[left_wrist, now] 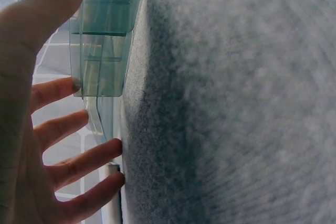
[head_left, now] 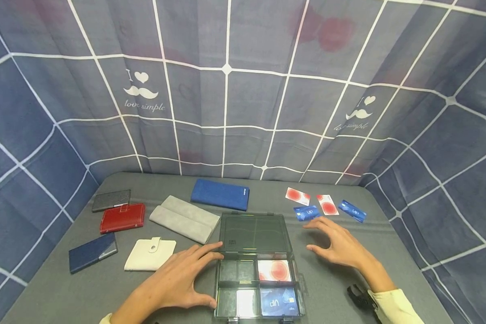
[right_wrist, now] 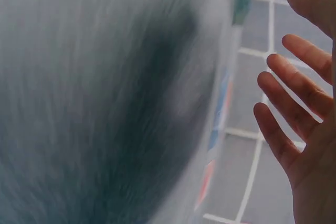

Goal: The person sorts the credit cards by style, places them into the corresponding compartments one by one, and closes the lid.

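Note:
A clear green-tinted box with its lid folded back stands at the front middle of the table. One of its right compartments holds a red-and-white card, the one below it a blue VIP card. My left hand spreads along the box's left side, fingertips right at its edge; in the left wrist view the green box lies beside the thumb and fingers. To the right of the box, my right hand hovers over the table with relaxed fingers and nothing in them, near the blue card.
Two red-and-white cards and another blue card lie at the back right. On the left are a grey wallet, a blue wallet, a cream wallet, a red wallet and several other dark ones.

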